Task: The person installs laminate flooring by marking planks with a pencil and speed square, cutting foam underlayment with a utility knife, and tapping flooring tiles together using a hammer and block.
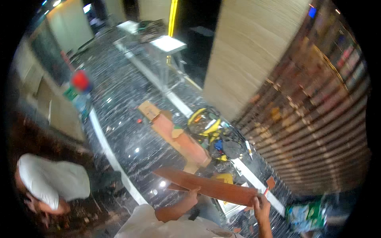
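A reddish-brown wooden board spans the lower middle of the view, tilted, with another strip partly showing beneath it. My left hand is closed on the board's near edge. My right hand grips its right end, and a small red-and-white thing shows at those fingers, too small to make out. Below the board is a white flat box or tray, mostly hidden. Beyond the board a long opened cardboard package with a pinkish inside lies on the dark marble floor.
A black-and-yellow tool bag and scattered tools sit right of the cardboard. A co-worker in white bends at left. A white table stands farther back. A slatted wall bounds the right; a green sack lies at its foot.
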Demonstrator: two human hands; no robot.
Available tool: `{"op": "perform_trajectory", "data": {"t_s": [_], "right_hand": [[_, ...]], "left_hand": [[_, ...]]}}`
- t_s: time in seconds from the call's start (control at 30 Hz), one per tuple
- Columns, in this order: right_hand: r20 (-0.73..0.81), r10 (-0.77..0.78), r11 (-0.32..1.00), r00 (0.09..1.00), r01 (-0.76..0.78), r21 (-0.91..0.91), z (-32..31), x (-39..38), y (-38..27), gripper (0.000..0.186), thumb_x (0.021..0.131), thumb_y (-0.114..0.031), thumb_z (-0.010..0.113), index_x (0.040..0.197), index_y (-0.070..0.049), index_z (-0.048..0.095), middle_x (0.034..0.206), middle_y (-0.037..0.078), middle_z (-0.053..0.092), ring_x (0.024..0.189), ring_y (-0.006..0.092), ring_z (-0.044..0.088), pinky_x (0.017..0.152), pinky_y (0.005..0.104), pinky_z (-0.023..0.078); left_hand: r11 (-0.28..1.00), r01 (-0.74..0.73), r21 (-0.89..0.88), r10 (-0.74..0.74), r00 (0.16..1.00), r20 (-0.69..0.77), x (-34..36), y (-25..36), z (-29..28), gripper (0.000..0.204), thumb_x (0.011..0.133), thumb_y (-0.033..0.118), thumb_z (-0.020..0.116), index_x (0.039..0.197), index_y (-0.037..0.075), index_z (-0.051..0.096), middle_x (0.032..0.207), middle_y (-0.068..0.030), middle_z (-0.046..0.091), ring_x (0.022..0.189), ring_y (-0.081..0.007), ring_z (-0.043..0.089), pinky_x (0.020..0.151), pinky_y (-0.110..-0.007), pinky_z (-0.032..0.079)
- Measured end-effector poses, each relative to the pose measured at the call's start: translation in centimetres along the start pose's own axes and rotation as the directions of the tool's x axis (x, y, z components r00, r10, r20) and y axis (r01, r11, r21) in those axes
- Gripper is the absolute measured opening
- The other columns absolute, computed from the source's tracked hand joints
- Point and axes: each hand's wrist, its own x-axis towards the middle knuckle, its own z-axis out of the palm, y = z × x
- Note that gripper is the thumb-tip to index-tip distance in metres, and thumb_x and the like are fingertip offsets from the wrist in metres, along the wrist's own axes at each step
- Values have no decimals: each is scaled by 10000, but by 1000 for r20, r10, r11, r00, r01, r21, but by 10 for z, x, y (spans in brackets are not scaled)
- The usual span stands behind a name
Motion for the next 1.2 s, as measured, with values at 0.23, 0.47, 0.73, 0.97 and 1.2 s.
{"op": "perform_trajectory", "data": {"t_s": [0.23,0.47,0.73,0.97,1.2], "right_hand": [[653,-186,913,734,375,-162,198,163,-19,394,952,-338,667,1162,-6,645,1072,225,723,998,399,709,837,467,549],[881,-26,963,473,250,-105,475,276,74,684,897,-621,676,819,58,694,710,202,660,739,384,655,713,522,493],[899,115,935,423,261,-242,578,319,-132,818,913,-683,613,1103,108,693,1078,247,709,990,328,669,846,460,504],[893,260,763,368,488,-423,635,263,-329,833,952,-645,576,1224,139,643,1169,242,705,1048,287,681,891,416,519],[998,28,312,-57,949,45,768,267,-337,910,924,-747,471,1140,112,678,1139,336,682,1111,436,662,871,475,518]], "left_hand": [[958,-271,93,248,946,209,-64,62,26,389,862,139,798,1210,21,672,1193,-71,702,1117,-234,633,998,-377,480],[924,-257,282,206,958,198,-45,212,28,472,860,384,815,1163,35,717,1130,-75,721,1061,-226,642,920,-385,493],[762,-288,580,407,910,-83,-10,387,19,537,820,414,790,1137,-17,741,1108,-151,735,1002,-236,673,866,-396,515],[880,-345,327,469,735,-489,19,450,-37,555,770,452,790,999,-53,750,988,-195,746,892,-275,697,801,-412,522],[885,-351,306,464,704,-538,-50,508,-101,614,742,528,797,948,-49,764,922,-213,732,862,-316,698,774,-440,525]]}}
